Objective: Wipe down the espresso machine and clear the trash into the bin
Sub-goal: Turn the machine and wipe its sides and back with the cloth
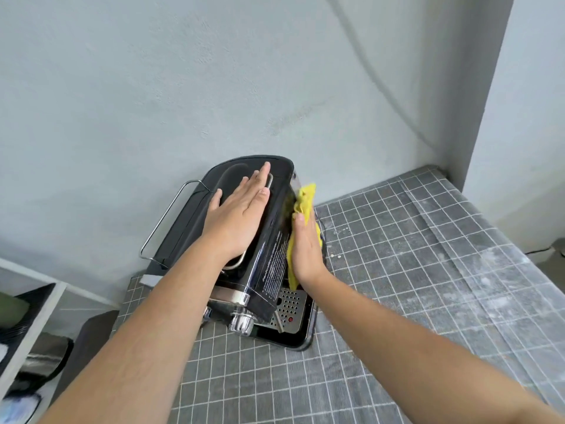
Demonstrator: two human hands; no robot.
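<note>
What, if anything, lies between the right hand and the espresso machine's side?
Only the yellow cloth: the right hand presses it flat against the right side of the espresso machine. The left hand rests bare on top.

Beyond the left-hand fingertips (pixel 266 166), a matte blue-grey wall (pixel 153 87), evenly lit. Across it, a faint curved line (pixel 370 71) sweeping from high above down toward the right. Far right of the fingertips, a squared wall corner (pixel 489 102), with a paler wall (pixel 538 117) past it. Right of and below them, a grey grid cloth (pixel 412 286) spread flat, dusted with whitish patches. Low and far to the left, a white shelf edge (pixel 36 328), with dark, blurred items behind. Soft, diffuse light throughout.
</note>
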